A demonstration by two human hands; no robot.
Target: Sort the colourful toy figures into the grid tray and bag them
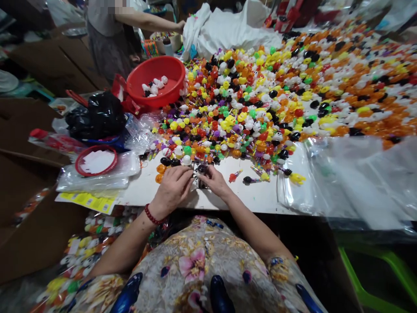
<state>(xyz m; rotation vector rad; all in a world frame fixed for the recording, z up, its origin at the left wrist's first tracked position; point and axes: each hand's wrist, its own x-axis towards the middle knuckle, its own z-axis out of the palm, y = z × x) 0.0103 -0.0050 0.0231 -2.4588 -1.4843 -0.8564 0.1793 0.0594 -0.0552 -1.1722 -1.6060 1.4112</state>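
1. At the near edge of the white table point(143, 191), the two hands are working close together over a small dark frame point(203, 183) with a gridded look.
2. The right hand point(215, 180) is pinching a dark piece point(201, 168) between thumb and fingers, just above the frame's upper part.
3. The left hand point(174, 187), with a red beaded bracelet point(152, 215) on its wrist, is curling its fingers beside the frame's left side; whether it is gripping anything cannot be told, as its own back is hiding the fingertips.
4. Black pieces point(165, 161), orange pieces point(160, 168) and a white piece point(186, 160) are lying just beyond and beside the left hand, while a large mixed heap point(234, 113) is spreading behind.
5. The step in hand seems to be one of placing or adjusting the dark piece at the frame.
6. From this pose, the next move is probably calling for careful alignment by the right fingertips, with the left hand steadying the frame and not nudging the neighbouring loose pieces.
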